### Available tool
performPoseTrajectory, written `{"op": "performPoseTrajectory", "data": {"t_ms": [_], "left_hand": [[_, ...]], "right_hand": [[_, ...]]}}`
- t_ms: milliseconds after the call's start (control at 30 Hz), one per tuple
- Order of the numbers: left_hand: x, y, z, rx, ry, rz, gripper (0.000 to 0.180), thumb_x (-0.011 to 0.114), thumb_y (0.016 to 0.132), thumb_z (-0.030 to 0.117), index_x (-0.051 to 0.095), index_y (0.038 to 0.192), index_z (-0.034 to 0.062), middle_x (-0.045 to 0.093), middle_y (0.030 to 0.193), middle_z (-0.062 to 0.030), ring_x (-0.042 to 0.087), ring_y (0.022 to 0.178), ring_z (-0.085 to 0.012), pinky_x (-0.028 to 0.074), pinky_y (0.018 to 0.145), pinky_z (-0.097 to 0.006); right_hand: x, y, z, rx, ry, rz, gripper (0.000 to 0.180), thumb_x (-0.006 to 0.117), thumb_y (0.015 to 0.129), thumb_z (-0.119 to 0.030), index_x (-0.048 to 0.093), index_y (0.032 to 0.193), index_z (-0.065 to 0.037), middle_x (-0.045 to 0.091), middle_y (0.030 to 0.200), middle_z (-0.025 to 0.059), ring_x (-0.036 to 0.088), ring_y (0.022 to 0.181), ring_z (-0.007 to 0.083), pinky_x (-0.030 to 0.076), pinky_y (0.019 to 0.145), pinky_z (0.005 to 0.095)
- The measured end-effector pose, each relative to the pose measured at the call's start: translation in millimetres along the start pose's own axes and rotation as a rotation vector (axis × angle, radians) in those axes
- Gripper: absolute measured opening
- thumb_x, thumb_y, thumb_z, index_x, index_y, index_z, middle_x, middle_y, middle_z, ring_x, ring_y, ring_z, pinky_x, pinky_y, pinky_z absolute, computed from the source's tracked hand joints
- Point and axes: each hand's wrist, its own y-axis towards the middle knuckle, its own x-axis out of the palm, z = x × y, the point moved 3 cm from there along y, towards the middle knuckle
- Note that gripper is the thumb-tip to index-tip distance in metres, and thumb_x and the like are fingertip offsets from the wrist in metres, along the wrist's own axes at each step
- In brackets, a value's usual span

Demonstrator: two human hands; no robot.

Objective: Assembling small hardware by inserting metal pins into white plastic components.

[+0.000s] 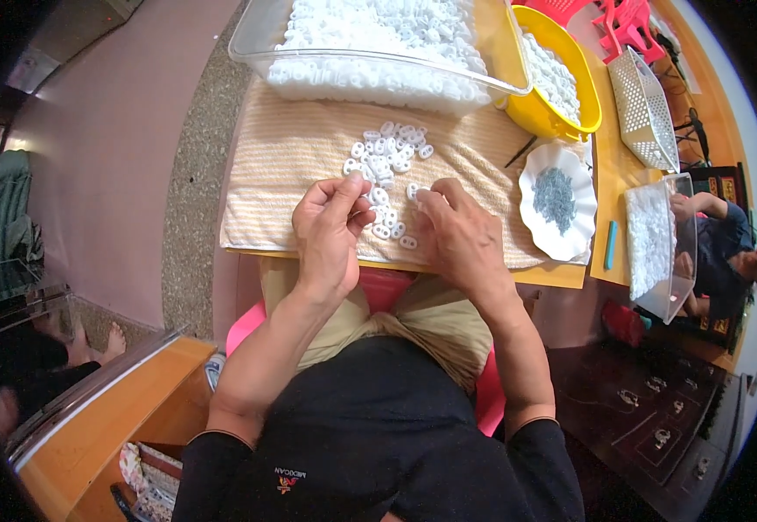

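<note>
A loose pile of small white oval plastic pieces with two holes (pixel 380 159) lies on a beige striped towel (pixel 265 187) in front of me. At the pile's left edge is my left hand (pixel 328 228), its thumb and forefinger pinched together; what they hold, if anything, is too small to make out. My right hand (pixel 464 228) is palm down at the right edge of the pile. Its bent fingertips close on a single white oval piece (pixel 412 190), partly covered by them. To the right, a white scalloped dish (pixel 532 228) contains many tiny grey-blue parts (pixel 554 200).
Beyond the pile stands a large clear bin (pixel 370 63) full of white pieces, beside a yellow basin (pixel 589 109). A thin dark tool (pixel 520 152) lies near the dish. Farther right are a white perforated basket (pixel 644 109), a blue stick (pixel 611 245) and another person (pixel 722 248) at a second bin.
</note>
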Motion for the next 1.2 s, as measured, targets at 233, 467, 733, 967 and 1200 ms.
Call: {"op": "performPoseTrajectory", "data": {"t_ms": [233,467,733,967,1200], "left_hand": [[-4,3,-1,0.029,-0.02,0.045,0.01,0.065,0.089,0.015,0.056,0.089,0.0099,0.062,0.086,-0.0017,0.056,0.074,-0.0079,0.05,0.068,-0.024],[-4,3,2,0.04,-0.02,0.069,0.012,0.065,0.088,0.016,0.055,0.089,0.01,0.062,0.089,-0.002,0.056,0.077,-0.0083,0.049,0.07,-0.023],[-1,3,1,0.05,-0.057,0.1,0.016,0.069,0.086,0.015,0.056,0.086,0.0062,0.059,0.078,-0.0028,0.055,0.066,-0.009,0.048,0.062,-0.021],[-2,3,1,0.048,-0.052,0.097,0.015,0.069,0.086,0.015,0.057,0.086,0.0058,0.059,0.077,-0.0026,0.055,0.066,-0.0092,0.048,0.061,-0.021],[8,-3,2,0.152,0.175,-0.045,0.014,0.069,0.086,0.013,0.059,0.088,0.0035,0.06,0.078,-0.0009,0.055,0.068,-0.0069,0.048,0.063,-0.021]], "right_hand": [[5,23,-24,-0.119,0.049,-0.044,0.025,0.065,0.079,-0.015,0.064,0.104,-0.015,0.057,0.104,0.0067,0.064,0.077,0.0271,0.052,0.061,0.0383],[3,22,0,-0.075,-0.058,-0.123,0.015,0.064,0.079,-0.016,0.066,0.093,-0.015,0.06,0.099,0.0035,0.064,0.077,0.0268,0.051,0.063,0.0384],[10,30,-8,-0.084,-0.005,-0.158,0.012,0.064,0.079,-0.017,0.066,0.09,-0.012,0.061,0.096,0.0045,0.064,0.078,0.0269,0.051,0.065,0.0385],[11,34,-10,-0.068,-0.023,-0.254,0.011,0.062,0.08,-0.014,0.065,0.089,-0.008,0.062,0.093,0.008,0.063,0.078,0.029,0.05,0.065,0.0388],[3,25,1,0.026,0.634,0.038,0.011,0.065,0.082,-0.001,0.064,0.092,0.0,0.065,0.081,0.0102,0.063,0.072,0.0176,0.049,0.064,0.0315]]}}
